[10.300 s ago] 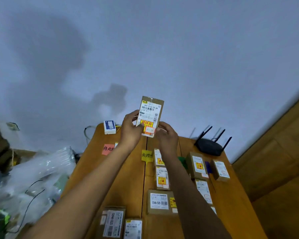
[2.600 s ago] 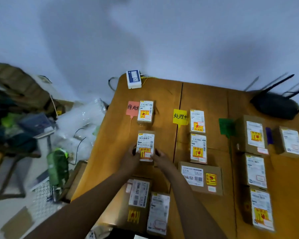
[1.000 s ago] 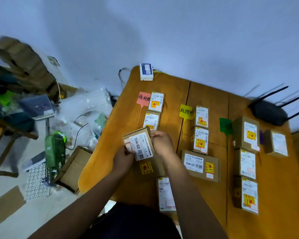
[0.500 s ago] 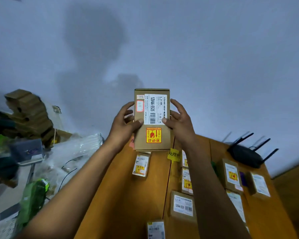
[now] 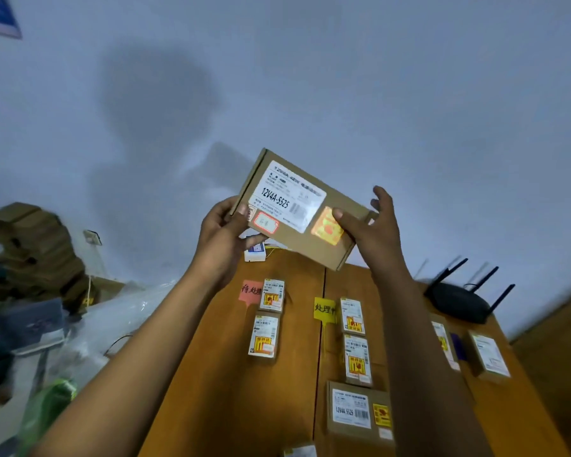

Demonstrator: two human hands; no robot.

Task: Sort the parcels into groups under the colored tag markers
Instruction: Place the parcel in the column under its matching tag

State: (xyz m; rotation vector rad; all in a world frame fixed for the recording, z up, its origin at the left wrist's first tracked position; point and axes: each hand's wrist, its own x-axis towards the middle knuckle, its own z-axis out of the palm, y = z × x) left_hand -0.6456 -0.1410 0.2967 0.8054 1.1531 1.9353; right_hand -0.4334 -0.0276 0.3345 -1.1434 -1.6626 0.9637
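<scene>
A pale bluish-grey wall (image 5: 409,94) is being shown across most of the view, and broad soft shadows are being cast on it at left of centre. A wooden table (image 5: 231,374) of orange-brown boards is being seen below, pushed against the wall. At far left, a blurred stack of brown cardboard (image 5: 30,245) and clear plastic wrapping (image 5: 119,311) are being seen beside the table. Wooden panelling (image 5: 561,351) is being glimpsed at right.

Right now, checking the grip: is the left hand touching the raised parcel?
Touching. The head view shows the left hand gripping the raised parcel, thumb across its labelled face.
</scene>
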